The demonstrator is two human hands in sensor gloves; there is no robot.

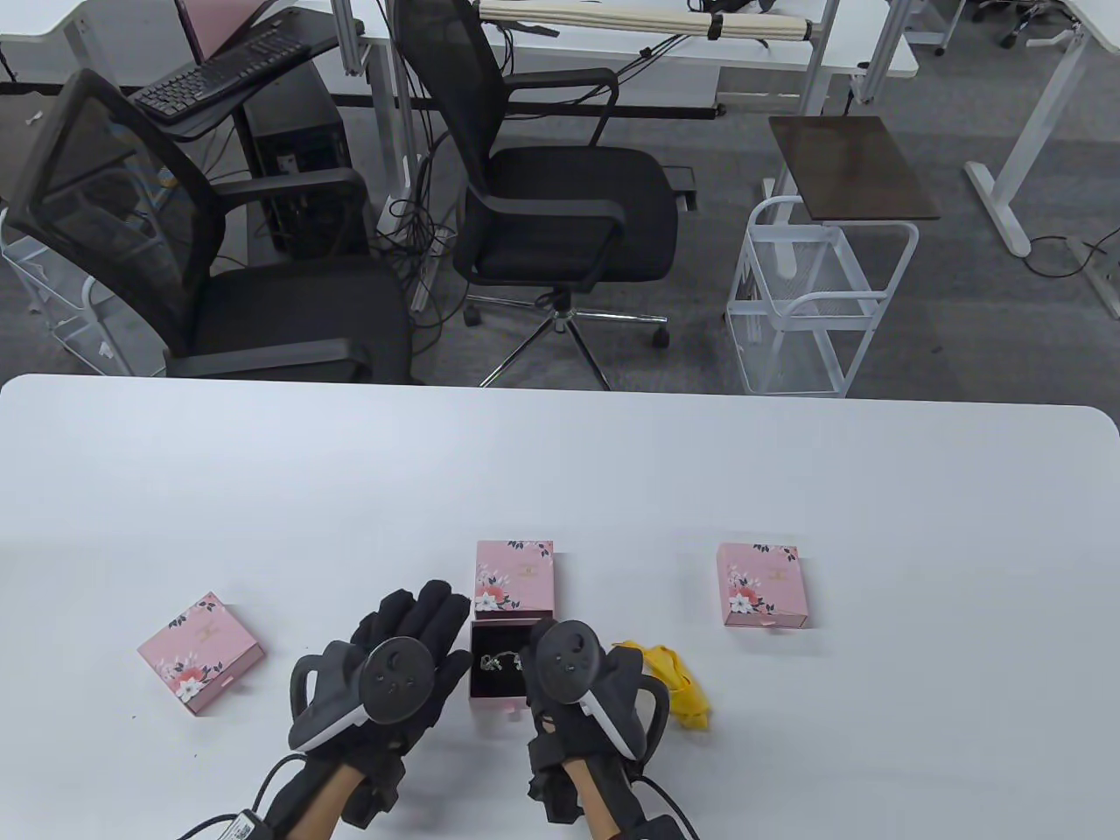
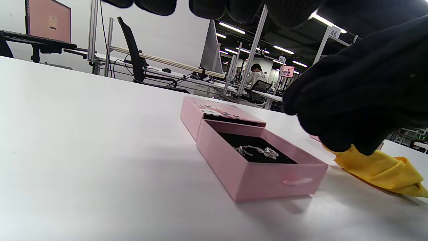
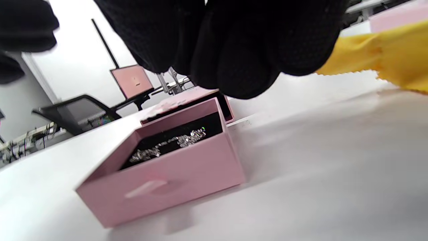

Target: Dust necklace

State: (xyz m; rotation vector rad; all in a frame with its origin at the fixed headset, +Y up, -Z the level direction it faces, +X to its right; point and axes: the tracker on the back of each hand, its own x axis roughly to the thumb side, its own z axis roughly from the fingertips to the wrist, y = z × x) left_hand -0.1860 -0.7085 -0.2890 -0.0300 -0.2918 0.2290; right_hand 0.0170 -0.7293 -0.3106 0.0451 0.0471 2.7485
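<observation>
Necklace [image 2: 256,151]: silver and sparkly, lying on the black lining of the pulled-out pink drawer [image 1: 498,691], right in the middle of the action near the table's front edge. Nobody is touching it.

Drawer: slid out toward the person from its flowered pink sleeve [image 1: 514,577]; the back end is just tucked under the sleeve's mouth. A small pink pull tab sits on its front wall.

Left hand [image 1: 398,665]: hovering just left of the drawer, palm down, fingers stretched forward and lying close together. It holds nothing. Whether it touches the table, the frames do not settle.

Right hand [image 1: 573,678]: parked at the drawer's right edge, partly over it. The tracker hides the fingers from above; in the right wrist view they hang bunched together above the drawer's far end, and a grip on anything cannot be made out.

Yellow cloth [image 1: 674,682]: crumpled on the table just right of the right hand, close against it in the left wrist view; contact cannot be confirmed.

Other boxes: one closed pink box [image 1: 200,652] sits off to the left, angled; another [image 1: 761,584] sits to the right, well apart from the open one.

Table [image 1: 560,472]: white, wide, office chairs beyond its far edge.
</observation>
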